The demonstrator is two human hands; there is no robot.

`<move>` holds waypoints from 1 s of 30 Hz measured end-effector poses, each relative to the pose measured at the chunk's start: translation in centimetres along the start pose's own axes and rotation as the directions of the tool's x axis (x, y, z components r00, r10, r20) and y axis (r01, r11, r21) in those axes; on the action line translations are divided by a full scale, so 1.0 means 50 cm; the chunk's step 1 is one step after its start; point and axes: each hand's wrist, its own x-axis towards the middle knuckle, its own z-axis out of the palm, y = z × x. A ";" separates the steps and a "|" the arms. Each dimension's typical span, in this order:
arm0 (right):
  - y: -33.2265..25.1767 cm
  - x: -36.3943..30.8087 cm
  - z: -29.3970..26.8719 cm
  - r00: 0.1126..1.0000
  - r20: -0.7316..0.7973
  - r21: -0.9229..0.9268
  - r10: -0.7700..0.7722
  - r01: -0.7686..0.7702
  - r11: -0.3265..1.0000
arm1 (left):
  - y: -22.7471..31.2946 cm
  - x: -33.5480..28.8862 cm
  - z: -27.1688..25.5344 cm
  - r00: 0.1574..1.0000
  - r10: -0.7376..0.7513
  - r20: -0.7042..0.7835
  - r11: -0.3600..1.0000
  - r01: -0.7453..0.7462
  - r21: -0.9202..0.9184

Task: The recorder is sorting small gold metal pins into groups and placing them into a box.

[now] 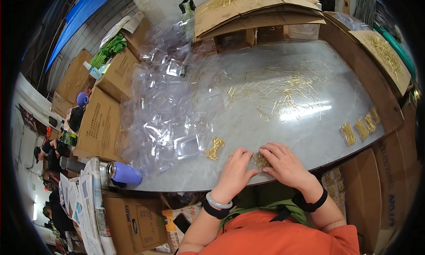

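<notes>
At the left of the frame lies a purple bottle, then clear plastic trays. Low in the middle, on the grey desk, the left hand and right hand press flat, fingers spread, on a small bunch of gold pins.

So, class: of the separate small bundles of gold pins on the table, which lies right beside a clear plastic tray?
The bundle of gold pins left of the left hand; the four neat bundles sit at the table's right edge.

Both hands are held palm-down, close together: the left hand with fingers curled, the right hand with fingers spread; both wrists are bent slightly inward
</notes>
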 end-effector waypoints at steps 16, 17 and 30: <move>0.011 0.005 -0.048 1.000 0.012 0.168 -0.007 0.005 0.986 | 0.022 -0.024 0.009 0.981 -0.195 -0.002 0.929 0.185 -0.321; 0.012 0.006 -0.059 0.999 0.031 0.130 -0.010 0.006 0.992 | 0.028 -0.024 0.006 0.974 -0.224 0.028 0.929 0.222 -0.296; 0.024 -0.038 -0.068 0.985 -0.064 0.148 0.162 -0.151 0.977 | 0.009 0.009 0.076 0.985 0.155 0.076 0.988 -0.156 0.011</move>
